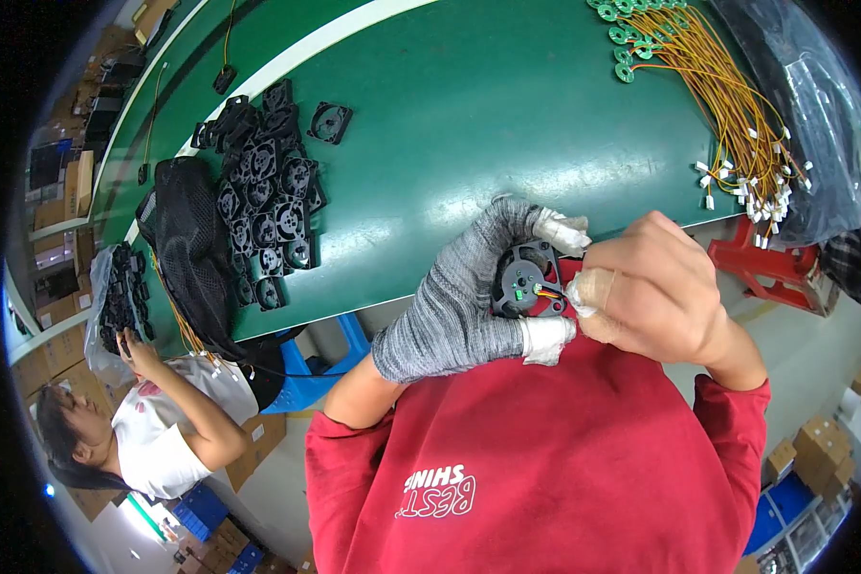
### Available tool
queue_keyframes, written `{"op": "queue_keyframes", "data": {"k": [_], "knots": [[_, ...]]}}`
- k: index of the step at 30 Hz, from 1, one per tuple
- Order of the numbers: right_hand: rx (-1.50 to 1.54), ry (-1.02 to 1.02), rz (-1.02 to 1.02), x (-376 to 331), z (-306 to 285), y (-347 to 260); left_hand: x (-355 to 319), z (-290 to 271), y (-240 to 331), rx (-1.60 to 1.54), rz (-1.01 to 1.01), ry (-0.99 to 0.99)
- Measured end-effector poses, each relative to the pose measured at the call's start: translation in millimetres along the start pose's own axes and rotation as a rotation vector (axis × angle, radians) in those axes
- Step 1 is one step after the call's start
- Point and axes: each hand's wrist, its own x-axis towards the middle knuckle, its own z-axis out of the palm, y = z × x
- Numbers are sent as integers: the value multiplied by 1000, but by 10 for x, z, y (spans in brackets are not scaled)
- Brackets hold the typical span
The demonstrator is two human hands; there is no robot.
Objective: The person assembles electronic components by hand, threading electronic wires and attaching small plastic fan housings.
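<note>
Green tabletop [469,105], upper frame; black fan housing [522,284], centre, clamped within curled left hand [457,298]; right hand [652,287] adjoining, grip indeterminable

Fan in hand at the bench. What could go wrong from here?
1. The thin wires might get snagged or pinched: they cross the fan right beside the right hand.
2. The fan might be dropped: the left hand holds it up around the near edge of the table.
3. The orange leads could tangle: they lie overlapping in one bundle.
</note>
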Motion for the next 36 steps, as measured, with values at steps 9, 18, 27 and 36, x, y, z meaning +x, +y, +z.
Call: {"op": "queue_keyframes", "data": {"k": [9, 18, 27, 36], "knots": [[229, -47, 180, 16, -6, -61, -72, 42, 33, -22, -31, 40], [870, -137, 781, -25, -33, -37, -65, 61, -36, 52, 23, 110], [818, -133, 734, -9, -51, -46, -27, 31, -78, 55, 87, 48], [779, -280, 779, 27, -101, 26, -1, 2, -68, 186, 194, -3]]}}
